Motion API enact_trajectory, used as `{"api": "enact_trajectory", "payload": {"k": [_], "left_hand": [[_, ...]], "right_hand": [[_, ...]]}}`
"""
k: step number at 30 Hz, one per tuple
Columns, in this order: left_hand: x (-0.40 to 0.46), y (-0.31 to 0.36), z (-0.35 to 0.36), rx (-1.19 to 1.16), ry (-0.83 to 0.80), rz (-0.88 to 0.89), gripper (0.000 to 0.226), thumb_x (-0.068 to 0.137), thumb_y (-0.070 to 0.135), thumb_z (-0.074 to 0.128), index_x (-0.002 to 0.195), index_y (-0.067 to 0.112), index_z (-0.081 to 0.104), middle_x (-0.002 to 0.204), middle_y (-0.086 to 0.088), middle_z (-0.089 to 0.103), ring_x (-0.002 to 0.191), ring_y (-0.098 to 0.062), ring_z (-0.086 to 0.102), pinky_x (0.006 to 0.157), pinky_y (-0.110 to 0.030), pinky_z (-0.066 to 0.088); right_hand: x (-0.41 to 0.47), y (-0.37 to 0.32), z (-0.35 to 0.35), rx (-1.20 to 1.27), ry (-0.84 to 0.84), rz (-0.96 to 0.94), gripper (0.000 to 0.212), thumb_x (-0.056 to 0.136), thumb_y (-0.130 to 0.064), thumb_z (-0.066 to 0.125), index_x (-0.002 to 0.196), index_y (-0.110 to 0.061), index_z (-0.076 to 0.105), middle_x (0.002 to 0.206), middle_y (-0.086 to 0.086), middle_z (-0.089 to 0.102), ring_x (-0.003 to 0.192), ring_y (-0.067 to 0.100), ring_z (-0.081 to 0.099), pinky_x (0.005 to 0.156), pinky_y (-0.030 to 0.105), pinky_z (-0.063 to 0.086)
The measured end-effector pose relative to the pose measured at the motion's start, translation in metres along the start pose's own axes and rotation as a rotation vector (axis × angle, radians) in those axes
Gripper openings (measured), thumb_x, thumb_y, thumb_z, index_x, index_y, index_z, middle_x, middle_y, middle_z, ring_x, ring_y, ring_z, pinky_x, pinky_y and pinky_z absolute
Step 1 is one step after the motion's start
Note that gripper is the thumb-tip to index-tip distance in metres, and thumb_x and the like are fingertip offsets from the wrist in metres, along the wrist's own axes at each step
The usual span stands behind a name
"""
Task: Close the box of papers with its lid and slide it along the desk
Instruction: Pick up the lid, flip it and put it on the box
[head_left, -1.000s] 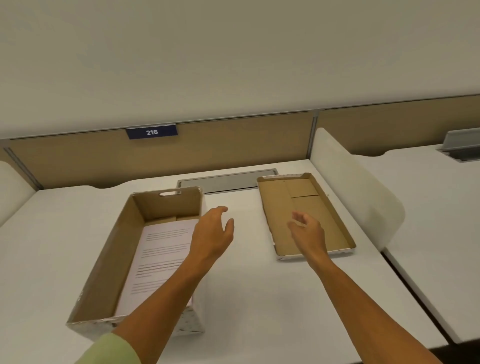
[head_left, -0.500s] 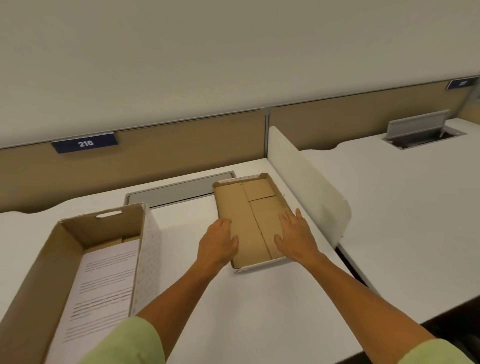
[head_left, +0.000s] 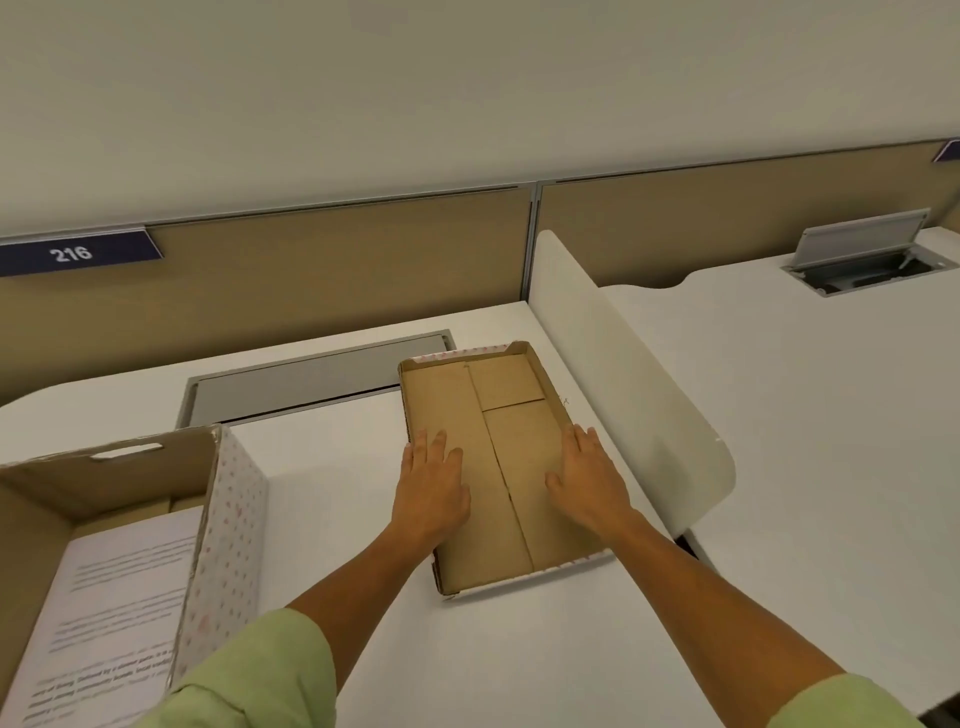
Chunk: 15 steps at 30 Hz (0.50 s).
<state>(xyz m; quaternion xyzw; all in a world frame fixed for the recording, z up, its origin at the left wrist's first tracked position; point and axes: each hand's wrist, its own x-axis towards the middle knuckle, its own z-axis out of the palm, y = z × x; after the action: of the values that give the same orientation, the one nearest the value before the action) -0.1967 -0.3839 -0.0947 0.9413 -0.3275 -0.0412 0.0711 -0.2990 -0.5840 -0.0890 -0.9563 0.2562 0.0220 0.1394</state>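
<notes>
The cardboard lid (head_left: 498, 415) lies upside down on the white desk (head_left: 519, 665), its brown inside facing up. My left hand (head_left: 432, 493) rests flat on the lid's left edge, fingers spread. My right hand (head_left: 589, 483) rests flat on its right edge, fingers spread as well. Neither hand has closed around the lid. The open box (head_left: 234, 519), white with red dots outside, stands at the lower left. Printed papers (head_left: 114, 603) lie inside it. Part of the box runs out of view.
A white curved divider (head_left: 639, 395) stands just right of the lid. A grey cable hatch (head_left: 311, 384) sits flush in the desk behind the box. Beyond the divider is a second desk with an open cable hatch (head_left: 867, 260). A tan partition (head_left: 337, 270) backs the desks.
Both hands have moved from above the desk onto the lid and slid further up its two long edges. The view has turned right, so the box has shifted left.
</notes>
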Motion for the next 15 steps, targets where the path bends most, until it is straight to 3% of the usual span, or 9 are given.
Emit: {"api": "enact_trajectory", "payload": {"k": [6, 9, 11, 15], "left_hand": [[0.023, -0.015, 0.019, 0.02, 0.008, -0.014, 0.047, 0.095, 0.039, 0.039, 0.138, 0.02, 0.043, 0.161, -0.012, 0.015, 0.148, -0.037, -0.001, 0.118, -0.049, 0.002], [0.028, -0.02, 0.027, 0.041, -0.028, -0.007, 0.04, 0.094, 0.033, 0.045, 0.132, 0.019, 0.047, 0.162, -0.014, 0.007, 0.146, -0.041, -0.011, 0.117, -0.053, 0.0], [0.029, -0.023, 0.03, 0.049, -0.063, -0.007, 0.045, 0.095, 0.028, 0.046, 0.138, 0.018, 0.04, 0.162, -0.016, 0.0, 0.145, -0.044, -0.017, 0.117, -0.055, 0.001], [0.025, -0.027, 0.035, 0.01, -0.101, -0.038, 0.062, 0.098, 0.021, 0.045, 0.151, 0.008, 0.016, 0.161, -0.017, -0.011, 0.144, -0.044, -0.019, 0.117, -0.051, 0.013]], "right_hand": [[0.033, 0.0, 0.013, -0.039, -0.021, 0.021, 0.072, 0.098, -0.039, 0.044, 0.154, -0.008, 0.011, 0.163, 0.012, 0.015, 0.15, 0.031, 0.012, 0.118, 0.041, 0.022], [0.043, 0.002, 0.015, -0.015, 0.004, 0.068, 0.072, 0.096, -0.036, 0.047, 0.154, -0.008, 0.013, 0.159, 0.014, 0.026, 0.144, 0.034, 0.028, 0.112, 0.042, 0.033], [0.049, 0.002, 0.015, 0.016, 0.03, 0.116, 0.072, 0.096, -0.031, 0.05, 0.153, -0.007, 0.014, 0.152, 0.015, 0.037, 0.135, 0.035, 0.04, 0.104, 0.042, 0.043], [0.057, 0.004, 0.014, 0.044, 0.008, 0.187, 0.061, 0.098, -0.021, 0.049, 0.15, -0.004, 0.023, 0.142, 0.017, 0.048, 0.127, 0.036, 0.048, 0.098, 0.043, 0.047]]}}
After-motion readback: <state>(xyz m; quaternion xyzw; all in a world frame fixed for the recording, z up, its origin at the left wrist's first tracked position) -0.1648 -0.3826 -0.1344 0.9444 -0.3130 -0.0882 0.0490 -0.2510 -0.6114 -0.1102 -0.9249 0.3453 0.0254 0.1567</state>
